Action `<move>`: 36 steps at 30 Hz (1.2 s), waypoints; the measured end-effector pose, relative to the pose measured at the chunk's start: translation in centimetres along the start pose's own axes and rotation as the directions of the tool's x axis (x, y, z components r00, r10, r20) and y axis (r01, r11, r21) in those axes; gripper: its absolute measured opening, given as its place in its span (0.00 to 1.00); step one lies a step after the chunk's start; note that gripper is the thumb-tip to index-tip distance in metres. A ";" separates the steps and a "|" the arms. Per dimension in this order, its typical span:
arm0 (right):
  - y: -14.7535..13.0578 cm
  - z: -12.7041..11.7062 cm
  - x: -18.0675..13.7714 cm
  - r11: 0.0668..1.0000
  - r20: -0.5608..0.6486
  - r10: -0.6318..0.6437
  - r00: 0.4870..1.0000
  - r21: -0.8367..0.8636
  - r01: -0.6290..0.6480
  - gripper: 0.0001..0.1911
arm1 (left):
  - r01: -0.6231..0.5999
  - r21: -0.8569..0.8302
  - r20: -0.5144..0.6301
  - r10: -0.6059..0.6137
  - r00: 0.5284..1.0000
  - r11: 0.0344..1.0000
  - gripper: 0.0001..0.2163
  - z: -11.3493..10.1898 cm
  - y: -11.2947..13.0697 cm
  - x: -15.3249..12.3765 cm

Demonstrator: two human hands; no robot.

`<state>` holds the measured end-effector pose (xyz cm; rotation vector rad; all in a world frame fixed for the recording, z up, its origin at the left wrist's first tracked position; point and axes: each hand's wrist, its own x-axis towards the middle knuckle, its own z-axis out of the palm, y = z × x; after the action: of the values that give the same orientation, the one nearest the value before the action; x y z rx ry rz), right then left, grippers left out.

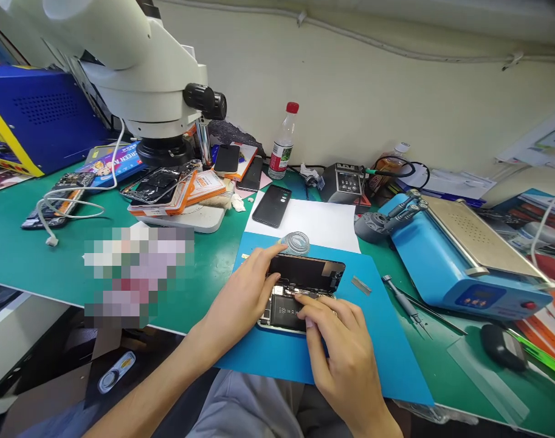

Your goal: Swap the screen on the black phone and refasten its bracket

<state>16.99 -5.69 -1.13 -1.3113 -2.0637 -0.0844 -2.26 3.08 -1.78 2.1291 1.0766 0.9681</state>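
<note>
The opened phone (284,313) lies on the blue mat (391,347), near the middle of the table's (208,261) front edge. The left hand (245,286) grips the raised screen (304,272) at its left end, probably so the inner parts are reachable. The right hand (343,334), fingers bent close together, touches inside; whether it pinches something, one cannot tell.

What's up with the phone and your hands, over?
Left hand holding the raised screen. Right hand over the opened phone, partly hiding its black battery.

Left hand (245,289), right hand (343,344) bare; lap clothing (241,404) grey, creased.
</note>
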 end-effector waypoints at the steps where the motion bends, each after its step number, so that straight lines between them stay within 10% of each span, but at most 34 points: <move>1: 0.0 0.0 0.0 1.000 -0.003 -0.002 1.000 -0.005 0.002 0.10 | 0.002 -0.001 0.000 -0.002 1.000 1.000 0.25 0.0 0.0 0.0; 14: -0.2 0.6 0.6 0.996 0.104 -0.065 0.993 -0.057 0.071 0.13 | 0.085 -0.056 -0.236 -0.096 0.967 0.995 0.18 -0.2 0.6 -0.4; 22: -0.2 0.6 0.8 0.997 0.124 -0.064 0.990 -0.037 0.069 0.14 | -0.033 0.069 -0.519 0.064 0.853 0.997 0.14 -1.4 1.5 -1.1; 28: -0.1 -0.5 0.3 0.998 -0.048 0.010 0.999 0.061 -0.007 0.11 | -0.100 0.175 -0.144 0.126 0.982 0.980 0.06 -2.4 2.0 -2.8; 36: -0.1 0.2 0.2 0.999 0.051 -0.031 0.998 -0.019 0.032 0.12 | -0.216 0.337 0.117 0.187 0.975 0.916 0.10 -0.6 1.0 -3.7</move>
<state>16.78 -5.52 -1.14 -1.3055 -2.1316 -0.0870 -3.87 -0.44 -1.96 2.5890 1.0654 0.8172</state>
